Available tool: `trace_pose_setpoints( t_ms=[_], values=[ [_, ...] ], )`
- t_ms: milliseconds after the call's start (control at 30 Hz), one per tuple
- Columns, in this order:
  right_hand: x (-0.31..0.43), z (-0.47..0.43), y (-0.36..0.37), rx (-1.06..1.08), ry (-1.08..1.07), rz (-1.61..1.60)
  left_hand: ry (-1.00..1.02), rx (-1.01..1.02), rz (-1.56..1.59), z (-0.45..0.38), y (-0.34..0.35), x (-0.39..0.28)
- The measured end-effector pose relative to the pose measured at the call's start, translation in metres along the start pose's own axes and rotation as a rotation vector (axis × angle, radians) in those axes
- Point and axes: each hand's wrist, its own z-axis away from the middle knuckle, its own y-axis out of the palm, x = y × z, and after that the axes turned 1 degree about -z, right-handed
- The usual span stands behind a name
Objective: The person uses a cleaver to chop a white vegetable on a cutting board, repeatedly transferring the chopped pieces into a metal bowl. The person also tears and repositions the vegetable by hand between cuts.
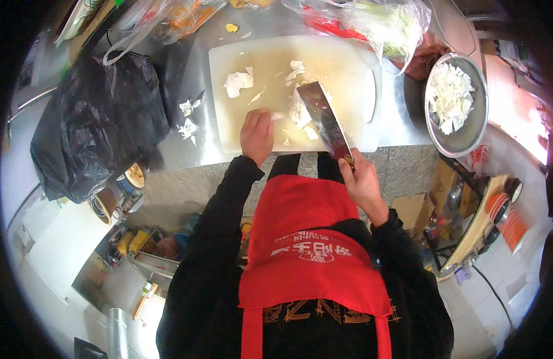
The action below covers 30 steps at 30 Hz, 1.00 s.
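My right hand [362, 179] grips the handle of a Chinese cleaver [325, 119]. The dark, wet-looking blade slants up and left over the right half of a white plastic cutting board [348, 130]. Just left of the blade lies a heap of pale chopped vegetable pieces [298, 112], cabbage-like in look. My left hand [257, 134] rests at the board's near edge with its fingers curled. A pale sliver [277, 116] shows at its fingertips; whether they pinch it is unclear. Farther up the board are a larger pale leaf piece [238, 84] and a smaller scrap [296, 70].
A steel bowl [482, 112] of chopped pale vegetable stands at the right counter edge. Black plastic bag [101, 121] bulges at left, near white scraps [187, 129]. Behind the board sits a clear bag [393, 27] of greens. A yellow bit [231, 28] lies by the far edge.
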Motion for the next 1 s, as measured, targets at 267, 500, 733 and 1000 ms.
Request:
trace_pose_setpoints(
  t_ms=[267,500,733,1000],
  values=[
    [-0.017,-0.010,-0.018,-0.113,0.105,0.040,-0.342,-0.146,0.120,-0.037,0.038,-0.007],
    [-0.029,-0.026,-0.024,-0.134,0.114,0.103,-0.246,-0.167,0.173,-0.061,0.053,-0.038],
    [-0.034,-0.027,-0.015,-0.100,0.107,0.132,-0.215,-0.138,0.204,-0.044,0.046,-0.086],
    [-0.039,-0.006,0.017,-0.100,0.138,0.125,-0.169,-0.002,0.148,-0.057,0.040,-0.080]
  ],
)
